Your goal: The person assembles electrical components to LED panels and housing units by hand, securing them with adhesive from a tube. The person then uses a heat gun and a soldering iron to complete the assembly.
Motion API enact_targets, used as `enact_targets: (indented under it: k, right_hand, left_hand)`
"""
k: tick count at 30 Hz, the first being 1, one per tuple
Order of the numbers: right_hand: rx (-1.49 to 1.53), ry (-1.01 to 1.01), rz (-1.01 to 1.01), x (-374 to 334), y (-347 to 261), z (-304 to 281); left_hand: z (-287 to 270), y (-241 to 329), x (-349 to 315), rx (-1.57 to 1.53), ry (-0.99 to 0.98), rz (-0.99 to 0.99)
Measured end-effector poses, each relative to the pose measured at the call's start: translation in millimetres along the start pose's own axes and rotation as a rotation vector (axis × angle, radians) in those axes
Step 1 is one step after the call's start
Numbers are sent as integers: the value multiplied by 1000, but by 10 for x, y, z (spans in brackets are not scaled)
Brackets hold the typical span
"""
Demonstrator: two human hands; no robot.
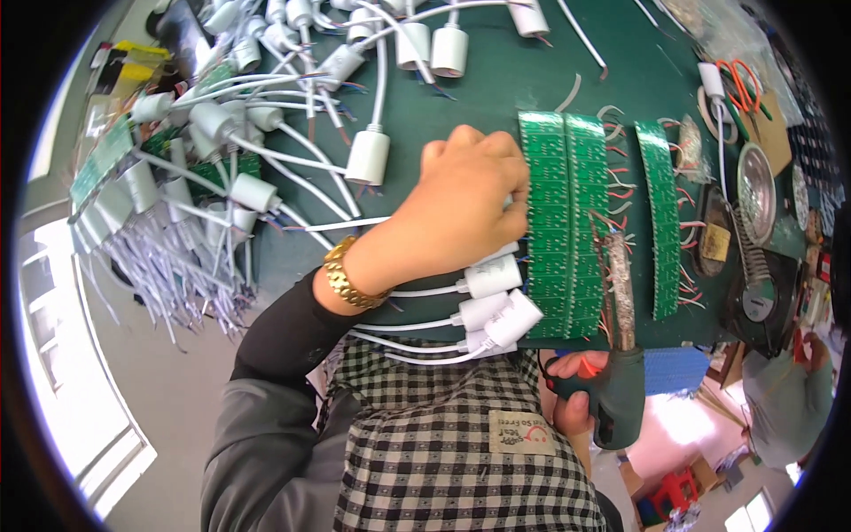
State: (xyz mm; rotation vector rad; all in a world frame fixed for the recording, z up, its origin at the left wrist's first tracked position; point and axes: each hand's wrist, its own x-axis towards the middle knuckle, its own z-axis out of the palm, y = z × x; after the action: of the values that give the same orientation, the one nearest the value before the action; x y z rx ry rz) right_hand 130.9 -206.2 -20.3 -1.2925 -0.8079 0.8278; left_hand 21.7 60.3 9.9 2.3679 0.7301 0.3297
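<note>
My left hand [470, 195], with a gold watch at the wrist, is closed at the left edge of a green circuit board strip [545, 293]. A bit of white cylinder shows between its fingers; a white cable runs under the wrist. Just below, several white cylinders with cables [492, 277] lie along the board edge. My right hand [574, 395], partly hidden, grips the dark handle of a soldering gun [618, 301]. The gun's worn metal barrel lies over a second green strip [585, 160], its thin bent tip above that board. Short red and white wires stick out rightward.
Many white cylinder-ended cables [213, 120] pile up at the left, some hanging over the table edge. Right of the strips are another green strip [658, 222], orange-handled scissors [740, 80], a metal dish [755, 182] and a coiled-spring iron holder [752, 253]. Another person [784, 399] is at far right.
</note>
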Motion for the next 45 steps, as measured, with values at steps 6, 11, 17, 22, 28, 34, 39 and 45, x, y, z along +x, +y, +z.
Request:
enact_targets:
  k: [6,11,17,22,28,34,39,45]
  right_hand:
    - [88,102,-44,0,-9,97]
    - [7,47,118,-34,-134,-4]
    - [110,58,130,-4,-81,50]
    - [54,42,169,-24,-62,-27]
    - [3,-53,114,-46,50,-170]
    - [94,20,67,32,-8,-48]
    - [178,54,92,59,39,-16]
    - [-29,-57,114,155,-91,-32]
  left_hand:
    - [-137,-129,-41,-231,-30,117]
    - [-812,-3,-220,161,-32,126]
    - [-1002,-462,-402,482,-232,66]
    - [-782,-450,-220,4,17,246]
    - [-503,-130,187,-195,-36,170]
    - [-347,-173,212,-193,-10,67]
    - [-361,-205,228,-154,-35,70]
    - [-259,-426,204,221,63,383]
